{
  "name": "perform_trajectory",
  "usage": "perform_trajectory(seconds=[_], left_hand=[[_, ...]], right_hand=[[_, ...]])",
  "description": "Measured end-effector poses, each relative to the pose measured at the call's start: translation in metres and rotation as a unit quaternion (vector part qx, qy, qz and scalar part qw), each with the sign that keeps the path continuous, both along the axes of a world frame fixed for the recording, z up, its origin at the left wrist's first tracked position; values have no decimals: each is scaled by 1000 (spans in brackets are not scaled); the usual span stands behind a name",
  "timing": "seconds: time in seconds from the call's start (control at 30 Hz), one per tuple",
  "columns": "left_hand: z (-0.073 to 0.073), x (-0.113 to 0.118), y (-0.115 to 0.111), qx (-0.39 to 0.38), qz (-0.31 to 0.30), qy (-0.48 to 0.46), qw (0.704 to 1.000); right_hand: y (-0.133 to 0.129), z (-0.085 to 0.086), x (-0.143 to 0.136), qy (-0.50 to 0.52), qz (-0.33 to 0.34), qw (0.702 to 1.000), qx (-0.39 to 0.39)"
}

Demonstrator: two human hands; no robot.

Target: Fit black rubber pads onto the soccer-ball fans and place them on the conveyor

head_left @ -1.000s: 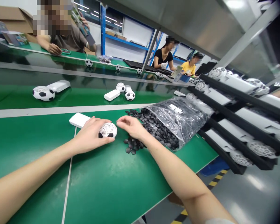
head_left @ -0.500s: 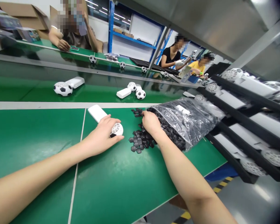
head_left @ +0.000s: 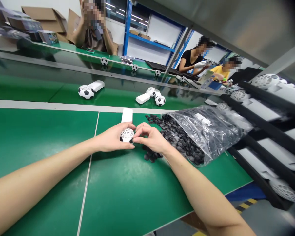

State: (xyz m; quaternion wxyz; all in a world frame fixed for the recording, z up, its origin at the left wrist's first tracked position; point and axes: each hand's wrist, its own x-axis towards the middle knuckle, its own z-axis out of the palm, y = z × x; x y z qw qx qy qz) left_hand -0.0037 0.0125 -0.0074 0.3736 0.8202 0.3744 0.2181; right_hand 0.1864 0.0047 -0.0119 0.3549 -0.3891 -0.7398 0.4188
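My left hand [head_left: 113,137] is wrapped round a white lattice ball [head_left: 127,134] with a few black patches low on its side. The ball joins a white block [head_left: 127,115] that points away from me on the green table. My right hand [head_left: 147,136] pinches a small black piece against the ball's right side; the piece is mostly hidden by the fingertips. Just right of my right hand, loose black pieces [head_left: 151,155] lie on the table. More black pieces [head_left: 184,141] spill out of a clear plastic bag [head_left: 211,131].
Behind the table runs a green conveyor [head_left: 51,88] carrying black-and-white balls [head_left: 86,92] with white blocks. Black racks [head_left: 258,131] of similar white parts stand at the right. Three people sit beyond, one person [head_left: 94,36] at the far left.
My right hand has moved left from the black pieces to the ball. My left hand has closed round the ball, and the white block has turned to point straight away. The view has shifted.
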Motion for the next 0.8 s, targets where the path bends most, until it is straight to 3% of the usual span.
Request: perform_trajectory(seconds=[0.2,0.4,0.5,0.57,0.63,0.7,0.8], left_hand=[[0,4,-3,-25,17,-34,999],[2,7,-2,-122,14,-81,989],[2,4,0,-88,2,-46,995],[2,2,0,-51,0,-17,999],[2,2,0,-29,11,2,1000],[1,2,0,-12,29,15,999],[0,3,-2,7,30,17,999]], right_hand=[[-4,-1,-5,-8,-30,999,-26],[-7,3,-11,-26,-50,994,-96],[2,8,3,-111,-67,989,-71],[9,12,19,-240,-161,957,-7],[16,13,35,-389,-260,883,25],[21,12,47,-479,-287,830,13],[24,8,52,-492,-254,833,3]])
